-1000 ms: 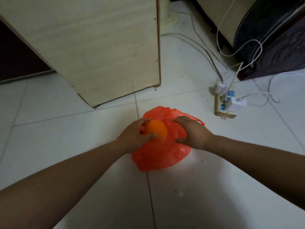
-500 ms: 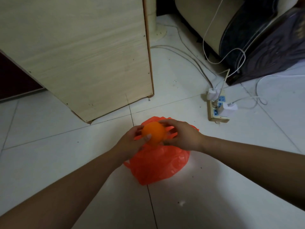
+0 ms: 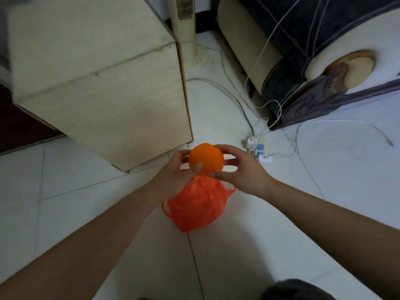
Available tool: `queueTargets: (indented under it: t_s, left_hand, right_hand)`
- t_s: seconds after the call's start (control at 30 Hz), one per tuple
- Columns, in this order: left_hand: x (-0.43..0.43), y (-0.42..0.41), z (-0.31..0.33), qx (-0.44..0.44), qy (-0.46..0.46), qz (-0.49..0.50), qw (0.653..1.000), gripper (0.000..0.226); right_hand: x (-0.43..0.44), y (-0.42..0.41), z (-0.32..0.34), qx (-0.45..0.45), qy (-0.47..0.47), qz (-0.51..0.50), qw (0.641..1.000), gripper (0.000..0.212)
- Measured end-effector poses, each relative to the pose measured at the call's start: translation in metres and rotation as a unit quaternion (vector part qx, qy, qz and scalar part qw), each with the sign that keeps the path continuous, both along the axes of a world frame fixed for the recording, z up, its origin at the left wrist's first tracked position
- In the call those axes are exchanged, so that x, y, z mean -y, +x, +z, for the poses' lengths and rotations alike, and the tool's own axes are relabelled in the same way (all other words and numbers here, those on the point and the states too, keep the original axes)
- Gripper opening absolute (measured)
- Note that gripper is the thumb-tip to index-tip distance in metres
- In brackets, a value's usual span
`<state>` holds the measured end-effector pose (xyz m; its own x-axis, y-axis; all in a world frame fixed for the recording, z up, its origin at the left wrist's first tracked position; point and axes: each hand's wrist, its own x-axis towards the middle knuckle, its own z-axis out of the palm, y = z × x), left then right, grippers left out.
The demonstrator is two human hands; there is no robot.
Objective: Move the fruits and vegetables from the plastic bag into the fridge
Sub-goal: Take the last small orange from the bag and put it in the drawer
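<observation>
Location: white tiled floor [image 3: 281, 213], dim light. You hold the orange [image 3: 206, 159] between both hands. Your left hand [image 3: 173, 178] lays its thumb across the near face with fingers behind. Your right hand [image 3: 240, 172] curls round the right side. Both grip the fruit.

The orange sits clear above the red plastic bag [image 3: 194, 208], which lies slumped on the floor across a tile joint, directly below your hands. Beyond are the corner of a pale wooden cabinet [image 3: 121, 100], a power strip [image 3: 258, 148] with plugs, a tower fan [image 3: 186, 29] and a sofa arm [image 3: 303, 61].

Judgement: one fruit is out and its carry is pending. No fridge is in view, so the next move calls for turning to find it. One hand should suffice for the orange. Whether the bag holds more cannot be told.

Brands, labels, writing: none legible.
</observation>
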<state>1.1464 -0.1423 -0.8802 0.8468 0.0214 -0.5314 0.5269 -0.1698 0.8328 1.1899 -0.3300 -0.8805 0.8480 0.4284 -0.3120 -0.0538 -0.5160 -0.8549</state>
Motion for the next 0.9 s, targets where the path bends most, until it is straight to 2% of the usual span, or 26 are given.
queueTargets:
  t_s: [0.23,0.3,0.43,0.63,0.8,0.9]
  left_hand:
    - [0.046,-0.054,0.245,-0.006,-0.002,-0.024,1.000,0.083]
    - [0.058,-0.073,0.314,-0.010,-0.011,-0.006,1.000,0.078]
    - [0.076,-0.112,0.430,0.011,-0.026,0.069,0.997,0.055]
    - [0.057,-0.170,0.519,0.054,0.042,0.139,0.988,0.049]
    - [0.006,-0.230,0.548,0.062,0.120,0.209,0.969,0.036]
    - [-0.031,-0.269,0.560,0.065,0.141,0.246,0.957,0.037]
  right_hand:
    - [0.046,-0.057,0.243,-0.029,0.029,-0.032,0.999,0.071]
    - [0.057,-0.073,0.313,-0.027,0.021,-0.022,0.999,0.072]
    - [0.068,-0.101,0.419,0.010,0.015,0.016,1.000,0.071]
    - [0.043,-0.129,0.501,0.065,0.045,0.092,0.993,0.066]
    - [-0.014,-0.150,0.529,0.111,0.034,0.169,0.979,0.068]
    - [-0.062,-0.175,0.541,0.136,0.018,0.209,0.968,0.073]
